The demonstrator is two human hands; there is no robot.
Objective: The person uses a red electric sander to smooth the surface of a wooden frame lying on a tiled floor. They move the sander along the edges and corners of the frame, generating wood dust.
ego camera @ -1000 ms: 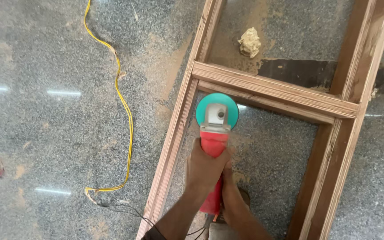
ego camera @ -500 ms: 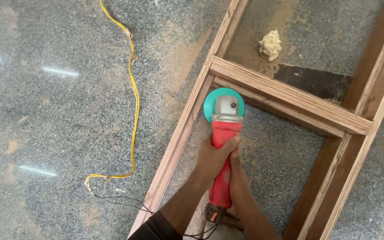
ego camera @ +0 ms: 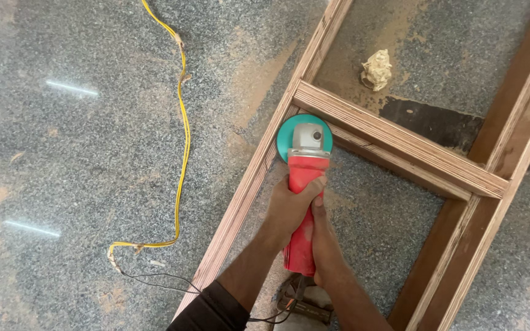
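Both hands grip red grinder [ego camera: 302, 208]: left hand [ego camera: 291, 205] wrapped over body, right hand [ego camera: 321, 236] closed beneath. Green disc [ego camera: 294, 132] has crept along wooden frame [ego camera: 394, 142] to rail-crossbar corner since second ago; sanding advancing. Yellow cable [ego camera: 181, 141] on floor.

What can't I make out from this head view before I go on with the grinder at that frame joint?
- Head view: the contact under the green disc on the wooden frame is hidden by the disc and grinder body.
- The right hand is mostly tucked behind the grinder; the left hand covers its grip.
- The yellow cable leaves the top edge.
- The frame runs off the top and right edges.
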